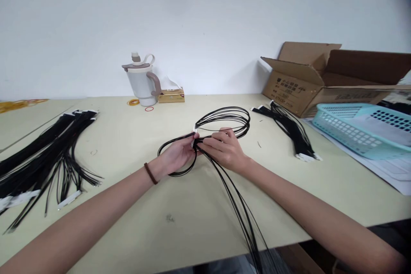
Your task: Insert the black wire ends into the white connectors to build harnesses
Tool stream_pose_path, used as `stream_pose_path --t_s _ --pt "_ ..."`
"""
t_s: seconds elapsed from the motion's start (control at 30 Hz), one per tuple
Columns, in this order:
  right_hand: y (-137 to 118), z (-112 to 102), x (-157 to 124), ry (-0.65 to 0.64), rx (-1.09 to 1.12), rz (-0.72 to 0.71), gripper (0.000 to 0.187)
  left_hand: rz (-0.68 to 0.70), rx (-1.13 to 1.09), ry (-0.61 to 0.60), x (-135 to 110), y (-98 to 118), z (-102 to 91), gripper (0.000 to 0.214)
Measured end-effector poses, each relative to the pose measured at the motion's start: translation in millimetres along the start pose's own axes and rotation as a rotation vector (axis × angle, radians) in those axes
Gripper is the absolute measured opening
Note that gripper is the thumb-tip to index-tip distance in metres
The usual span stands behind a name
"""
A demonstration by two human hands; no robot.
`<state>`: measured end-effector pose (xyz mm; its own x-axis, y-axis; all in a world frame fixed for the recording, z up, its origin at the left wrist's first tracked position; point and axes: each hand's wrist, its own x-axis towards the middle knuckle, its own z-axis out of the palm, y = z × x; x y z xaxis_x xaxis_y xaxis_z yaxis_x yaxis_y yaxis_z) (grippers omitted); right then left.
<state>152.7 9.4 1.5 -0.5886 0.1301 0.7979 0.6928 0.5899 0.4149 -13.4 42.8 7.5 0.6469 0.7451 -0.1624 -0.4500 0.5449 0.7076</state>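
Observation:
Near the middle of the table a bundle of thin black cables [224, 110] is looped between my two hands, its loose ends hanging over the front table edge. My left hand [178, 154] is closed around the bundle beside a small white connector [195, 128]. Just right of it, the fingers of my right hand [227, 149] are pinched on the same cables. One loop rises behind the right hand and a smaller one shows around the left. What lies between the fingertips is partly hidden.
Piles of black cables lie at left [48, 158] and right [289, 130]. A tumbler [139, 83], tissue pack [171, 96] and rubber bands [132, 102] sit along the wall. An open cardboard box [292, 87] and turquoise basket [356, 137] stand at right.

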Motion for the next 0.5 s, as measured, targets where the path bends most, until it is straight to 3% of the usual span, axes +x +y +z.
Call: stream_pose_path --t_s 0.5 --pt "-0.5 1.8 -1.4 -0.019 0.027 0.043 0.015 0.005 0.007 -0.024 1.6 -0.9 -3.7 0.011"
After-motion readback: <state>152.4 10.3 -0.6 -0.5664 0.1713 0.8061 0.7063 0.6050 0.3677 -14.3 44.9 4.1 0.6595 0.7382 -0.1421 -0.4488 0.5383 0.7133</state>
